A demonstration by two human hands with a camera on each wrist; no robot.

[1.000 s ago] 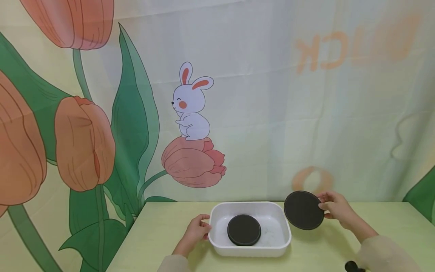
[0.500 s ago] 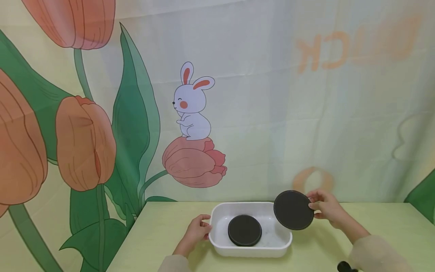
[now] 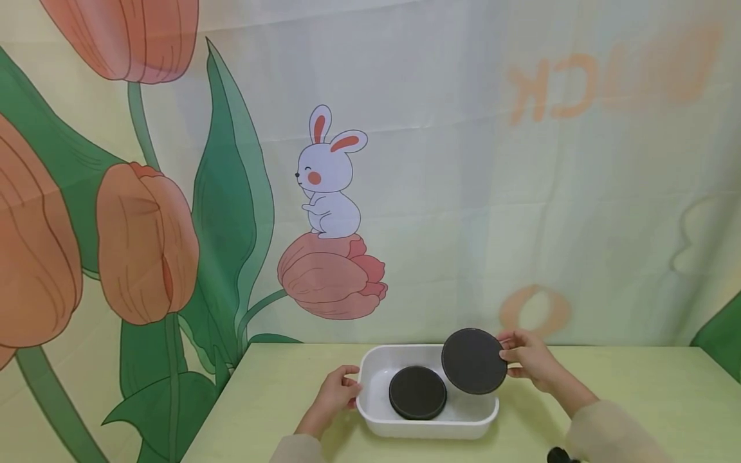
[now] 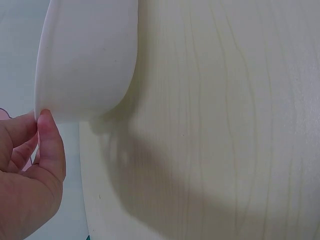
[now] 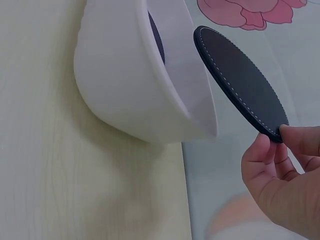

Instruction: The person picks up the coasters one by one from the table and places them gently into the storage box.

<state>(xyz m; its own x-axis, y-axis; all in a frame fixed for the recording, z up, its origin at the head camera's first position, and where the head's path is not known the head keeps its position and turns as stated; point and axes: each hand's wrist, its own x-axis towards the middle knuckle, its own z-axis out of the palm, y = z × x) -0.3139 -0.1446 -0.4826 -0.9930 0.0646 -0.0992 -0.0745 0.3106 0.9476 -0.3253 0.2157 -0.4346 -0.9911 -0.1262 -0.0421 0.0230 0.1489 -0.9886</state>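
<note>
A white rectangular tub (image 3: 431,429) stands on the table, and one round black coaster (image 3: 418,393) lies flat in its left half. My left hand (image 3: 338,390) pinches the tub's left rim; in the left wrist view, the thumb and fingers of the left hand (image 4: 37,165) meet at the tub's edge (image 4: 85,60). My right hand (image 3: 529,359) pinches a second black coaster (image 3: 474,361) by its right edge. That coaster is tilted and hangs above the tub's right part. Pale stitching runs round the held coaster (image 5: 242,80) in the right wrist view.
The pale wood-grain table (image 3: 260,399) reaches back to a hanging cloth (image 3: 440,193) printed with tulips and a rabbit. A small black object (image 3: 559,455) shows at the bottom edge, below the right sleeve (image 3: 613,431).
My right hand has carried the held coaster leftward, from beside the tub to over its right part. The left hand keeps its pinch on the rim, and the tub stays put.
</note>
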